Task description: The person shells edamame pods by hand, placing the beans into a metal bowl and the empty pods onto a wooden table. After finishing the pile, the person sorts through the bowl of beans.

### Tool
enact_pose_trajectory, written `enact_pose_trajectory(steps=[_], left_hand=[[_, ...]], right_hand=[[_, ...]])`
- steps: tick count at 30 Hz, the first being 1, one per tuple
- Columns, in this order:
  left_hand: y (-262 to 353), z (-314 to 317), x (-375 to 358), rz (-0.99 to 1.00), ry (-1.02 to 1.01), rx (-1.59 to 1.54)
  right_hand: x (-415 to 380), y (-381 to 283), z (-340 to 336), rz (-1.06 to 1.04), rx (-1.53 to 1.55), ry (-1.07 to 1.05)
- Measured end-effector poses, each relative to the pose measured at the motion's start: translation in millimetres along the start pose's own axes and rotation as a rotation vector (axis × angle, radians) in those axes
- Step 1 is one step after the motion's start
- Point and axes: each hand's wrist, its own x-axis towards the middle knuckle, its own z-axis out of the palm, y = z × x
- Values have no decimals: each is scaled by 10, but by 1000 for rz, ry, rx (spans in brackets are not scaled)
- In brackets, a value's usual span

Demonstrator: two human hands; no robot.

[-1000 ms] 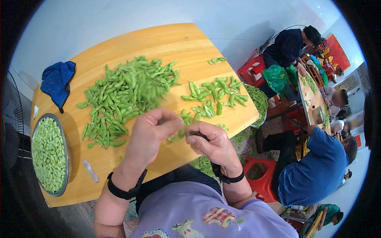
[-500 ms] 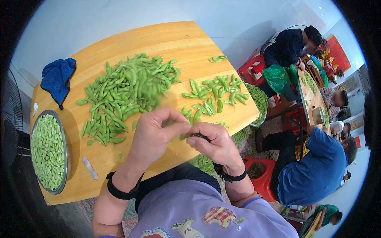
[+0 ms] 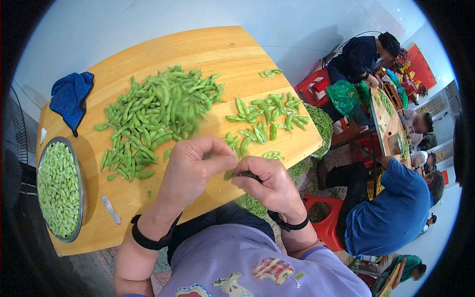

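Over the front edge of the wooden table, my left hand (image 3: pixel 187 171) is closed in a pinch, with a bit of green pod (image 3: pixel 228 174) showing by its fingertips. My right hand (image 3: pixel 269 184) sits close beside it, its fingers curled round a small dark tool (image 3: pixel 251 175). Most of the pod and the tool is hidden by the fingers. Behind my left hand lies a large heap of green pods (image 3: pixel 153 109). Scattered, flatter pods (image 3: pixel 267 114) lie to the right, beyond my right hand.
A metal bowl of shelled beans (image 3: pixel 59 188) stands at the table's left edge (image 3: pixel 94 242), near a blue cloth (image 3: pixel 71 96) and a clear plastic strip (image 3: pixel 111 210). To the right, a person in blue (image 3: pixel 391 213) sits on a red stool (image 3: pixel 324 220); others sit around another table (image 3: pixel 388 123).
My right hand has shifted slightly downward, and the dark tool in it is turned a little. My left hand keeps nearly the same place and pinch.
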Motion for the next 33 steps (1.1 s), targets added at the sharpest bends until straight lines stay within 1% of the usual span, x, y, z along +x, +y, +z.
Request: enact_pose_trajectory(steps=[2, 4, 5, 7, 8, 10, 11, 13, 14, 16, 17, 19, 20, 22, 23, 25, 26, 28, 29, 31, 32, 33], left_hand=[[-13, -19, -6, -16, -25, -23], [-50, -47, -7, -25, -60, -63], [-59, -69, -14, -27, -61, -63], [-70, -111, -22, -148, -178, -347], [-106, -108, -19, -149, -181, -345], [-202, -92, -5, -59, -340, -611], [-208, -97, 0, -58, -342, -610], [-212, -112, -1, -8, -406, -627], [-170, -119, -13, -7, -406, -626], [-51, -133, -44, -248, -188, -447], [-72, -106, -55, -248, -186, -448], [-135, -14, -102, 4, -46, 118], [-128, 2, -115, 0, -39, 117], [-100, 9, -132, -169, -87, -75], [-121, 6, -142, -170, -80, -76], [-179, 6, -165, -152, -101, 85], [-177, -1, -177, -153, -98, 84], [-163, -19, -197, -182, -124, -3], [-168, -17, -202, -182, -122, -2], [-192, 1, -221, -228, -65, -226], [-217, 19, -233, -227, -63, -226], [-249, 44, -242, -218, 11, -286]], right_hand=[[2, 49, 17, -22, 20, 7], [8, 90, 25, -29, 192, -39], [1, 100, 4, -28, 193, -39], [-18, 119, -59, 262, 721, -228], [-22, 150, -37, 261, 722, -225], [-31, 217, 18, 161, 1055, -315], [-20, 212, 14, 160, 1054, -314], [-1, 186, 3, 225, 1166, -403], [0, 124, 9, 224, 1165, -403], [7, -54, 16, 114, 243, -11], [6, -84, 14, 114, 242, -13], [-1, -113, 32, -112, -264, 113], [-10, -108, 44, -112, -261, 106], [-25, -92, 55, -36, -13, 110], [-26, -80, 51, -36, -12, 104], [-34, -53, 31, -24, -41, 71], [-40, -42, 15, -24, -41, 67], [-48, -20, -4, 288, 402, 13], [-43, -1, 2, 287, 402, 10], [-39, 51, 27, 330, 684, 24], [-46, 75, 60, 329, 684, 22], [-48, 97, 105, 326, 644, 74]])
